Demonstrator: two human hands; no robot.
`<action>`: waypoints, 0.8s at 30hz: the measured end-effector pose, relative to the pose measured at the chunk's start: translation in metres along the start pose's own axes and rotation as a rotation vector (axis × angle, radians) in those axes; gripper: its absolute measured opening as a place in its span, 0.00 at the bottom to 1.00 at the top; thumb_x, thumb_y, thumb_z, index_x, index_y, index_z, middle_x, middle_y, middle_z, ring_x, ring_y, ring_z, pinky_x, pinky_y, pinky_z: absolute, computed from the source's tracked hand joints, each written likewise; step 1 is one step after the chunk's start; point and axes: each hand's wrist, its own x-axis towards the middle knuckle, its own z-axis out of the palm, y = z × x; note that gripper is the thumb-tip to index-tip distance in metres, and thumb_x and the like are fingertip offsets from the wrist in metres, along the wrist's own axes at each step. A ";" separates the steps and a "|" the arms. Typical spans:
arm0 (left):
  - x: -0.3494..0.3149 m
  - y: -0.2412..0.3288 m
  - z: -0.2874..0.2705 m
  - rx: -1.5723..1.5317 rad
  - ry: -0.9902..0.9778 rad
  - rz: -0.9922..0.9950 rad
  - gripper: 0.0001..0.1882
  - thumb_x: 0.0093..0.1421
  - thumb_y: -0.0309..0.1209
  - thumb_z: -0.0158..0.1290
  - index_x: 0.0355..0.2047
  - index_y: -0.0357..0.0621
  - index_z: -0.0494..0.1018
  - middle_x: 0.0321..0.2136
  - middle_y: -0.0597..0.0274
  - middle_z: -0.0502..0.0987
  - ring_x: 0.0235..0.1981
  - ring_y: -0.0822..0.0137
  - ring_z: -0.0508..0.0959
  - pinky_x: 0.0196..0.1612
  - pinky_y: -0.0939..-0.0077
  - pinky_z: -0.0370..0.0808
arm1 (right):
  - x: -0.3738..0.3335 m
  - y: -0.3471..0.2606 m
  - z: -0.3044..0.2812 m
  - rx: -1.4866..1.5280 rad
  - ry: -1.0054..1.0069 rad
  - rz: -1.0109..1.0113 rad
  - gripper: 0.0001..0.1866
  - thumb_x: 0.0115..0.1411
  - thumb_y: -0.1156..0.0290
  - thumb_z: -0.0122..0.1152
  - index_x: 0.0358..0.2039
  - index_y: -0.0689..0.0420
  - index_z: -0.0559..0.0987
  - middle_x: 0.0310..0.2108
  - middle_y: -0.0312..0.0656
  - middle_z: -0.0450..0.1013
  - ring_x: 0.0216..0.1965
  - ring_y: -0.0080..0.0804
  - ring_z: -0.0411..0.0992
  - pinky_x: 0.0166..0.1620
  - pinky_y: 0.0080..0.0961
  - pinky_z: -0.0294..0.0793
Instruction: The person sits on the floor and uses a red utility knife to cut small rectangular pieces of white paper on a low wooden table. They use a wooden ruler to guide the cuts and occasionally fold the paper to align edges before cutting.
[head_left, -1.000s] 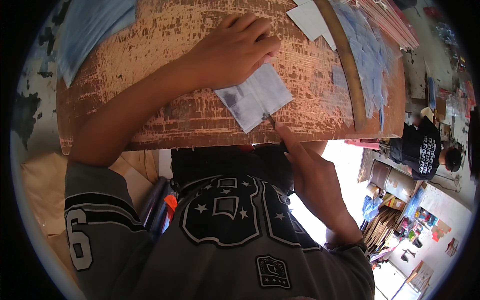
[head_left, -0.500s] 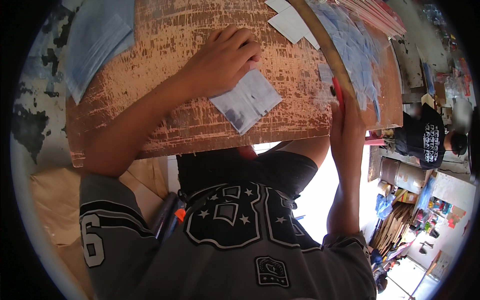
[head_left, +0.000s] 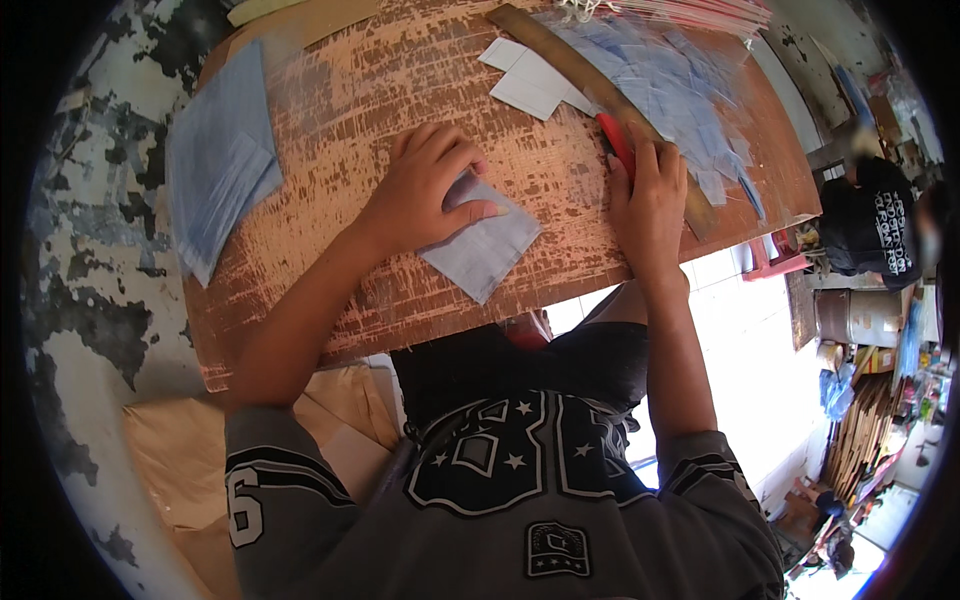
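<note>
My left hand point(head_left: 425, 190) is closed on the far left edge of a small square of grey-blue plastic sheet point(head_left: 490, 244), its thumb lying across the top and its other fingers bent. The square may be several layers thick. In my right hand point(head_left: 652, 195) is a red cutter point(head_left: 617, 143), pointing away from me; I cannot make out its blade. This hand rests beside a long brown wooden strip point(head_left: 570, 66), to the right of the square. White card pieces point(head_left: 530, 84) lie against the strip's left side.
Larger blue plastic sheets point(head_left: 222, 165) lie at the table's left. Many clear-blue plastic pieces point(head_left: 650, 75) are heaped beyond the strip, with pink-red thin lengths point(head_left: 700, 14) at the back. The worn wooden table point(head_left: 340, 110) ends just before my lap. Another person point(head_left: 880, 225) is at far right.
My right hand with the cutter has moved left and away from me, to the strip's near part. My left thumb now stretches over the square. The whole view has shifted.
</note>
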 end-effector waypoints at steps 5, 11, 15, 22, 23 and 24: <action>0.001 0.002 -0.002 -0.016 0.055 -0.027 0.24 0.61 0.53 0.71 0.44 0.48 0.78 0.48 0.57 0.72 0.55 0.50 0.70 0.64 0.51 0.63 | -0.001 -0.005 -0.003 0.043 0.050 0.048 0.27 0.69 0.66 0.69 0.67 0.56 0.78 0.50 0.51 0.73 0.52 0.52 0.72 0.56 0.49 0.72; -0.001 -0.006 -0.010 0.017 0.171 -0.011 0.22 0.61 0.47 0.73 0.41 0.45 0.78 0.47 0.56 0.74 0.54 0.52 0.72 0.63 0.52 0.65 | -0.002 -0.007 -0.008 0.127 0.151 0.080 0.24 0.69 0.68 0.70 0.65 0.54 0.80 0.50 0.49 0.73 0.51 0.49 0.72 0.56 0.47 0.71; 0.016 0.004 -0.043 -0.066 0.223 0.010 0.18 0.62 0.35 0.74 0.38 0.41 0.75 0.36 0.60 0.77 0.38 0.60 0.77 0.50 0.65 0.74 | -0.001 -0.007 -0.019 0.182 0.235 0.060 0.22 0.69 0.71 0.71 0.62 0.57 0.82 0.46 0.48 0.76 0.49 0.46 0.75 0.56 0.43 0.72; 0.019 0.057 -0.080 -0.201 0.384 -0.280 0.10 0.73 0.29 0.65 0.41 0.39 0.74 0.36 0.66 0.77 0.39 0.75 0.78 0.44 0.78 0.75 | -0.011 -0.048 -0.052 0.902 0.029 0.275 0.21 0.72 0.66 0.70 0.62 0.59 0.80 0.46 0.42 0.80 0.45 0.32 0.76 0.48 0.32 0.74; 0.018 0.069 -0.079 -0.340 0.434 -0.326 0.09 0.74 0.29 0.63 0.42 0.39 0.73 0.36 0.67 0.76 0.40 0.76 0.78 0.45 0.79 0.75 | -0.011 -0.054 -0.052 1.119 -0.053 0.303 0.24 0.72 0.64 0.71 0.64 0.60 0.79 0.47 0.39 0.80 0.44 0.26 0.75 0.47 0.29 0.74; 0.016 0.079 -0.078 -0.482 0.482 -0.374 0.09 0.76 0.29 0.62 0.43 0.39 0.73 0.35 0.68 0.76 0.42 0.77 0.78 0.46 0.80 0.75 | -0.011 -0.063 -0.055 1.175 -0.099 0.287 0.25 0.72 0.63 0.72 0.65 0.60 0.78 0.46 0.39 0.80 0.44 0.26 0.75 0.47 0.28 0.74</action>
